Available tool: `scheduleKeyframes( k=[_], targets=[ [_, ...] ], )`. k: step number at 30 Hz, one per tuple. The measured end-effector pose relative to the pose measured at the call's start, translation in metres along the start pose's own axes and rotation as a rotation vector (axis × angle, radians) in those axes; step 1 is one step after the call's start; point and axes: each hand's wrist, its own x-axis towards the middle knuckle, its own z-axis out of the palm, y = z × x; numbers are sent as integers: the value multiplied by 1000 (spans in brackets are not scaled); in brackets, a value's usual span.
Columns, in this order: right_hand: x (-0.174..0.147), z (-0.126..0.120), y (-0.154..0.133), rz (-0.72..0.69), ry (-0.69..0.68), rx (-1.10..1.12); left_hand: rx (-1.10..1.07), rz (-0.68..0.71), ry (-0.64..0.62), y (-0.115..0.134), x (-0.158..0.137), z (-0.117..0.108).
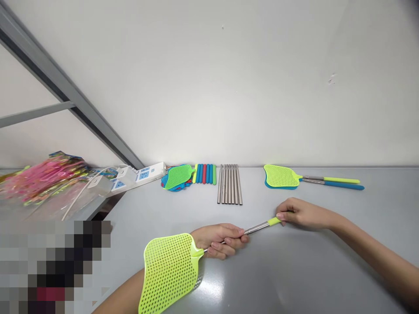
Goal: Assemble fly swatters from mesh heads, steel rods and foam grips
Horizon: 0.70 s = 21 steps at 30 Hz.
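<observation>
A yellow-green fly swatter [170,270] with a metal rod slants across in front of me, its perforated head at the lower left. My left hand [221,240] is wrapped round the rod, just past the head. At the other end, my right hand [291,213] pinches the yellow-green grip sleeve [274,221]; part of the sleeve is hidden by the fingers. Bare metal shows between the sleeve and my left hand. Beyond my hands lies a row of metal rods [229,185], with coloured grip sleeves [205,174] to their left.
Swatter heads [179,176] lie piled at the back left. Two swatters with handles, the upper one yellow [281,175], rest at the back right. Power strips [140,175] with cables run along the left edge, beside pink items in clear plastic [46,179]. A wall stands behind.
</observation>
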Motion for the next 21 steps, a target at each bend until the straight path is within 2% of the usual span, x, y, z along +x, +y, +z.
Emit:
scheduleKeyframes(
  k=[4, 9, 14, 21],
  targets=[
    [0, 0, -1, -4, -18, 16, 66, 13, 27, -2, 2, 4],
    [-1, 1, -5, 56, -77, 78, 126, 1, 44, -3, 4, 9],
    [-1, 0, -8, 99, -170, 209, 104, -36, 13, -2, 6, 9],
    [1, -2, -6, 58, -230, 361, 57, -46, -26, -3, 8, 6]
  ],
)
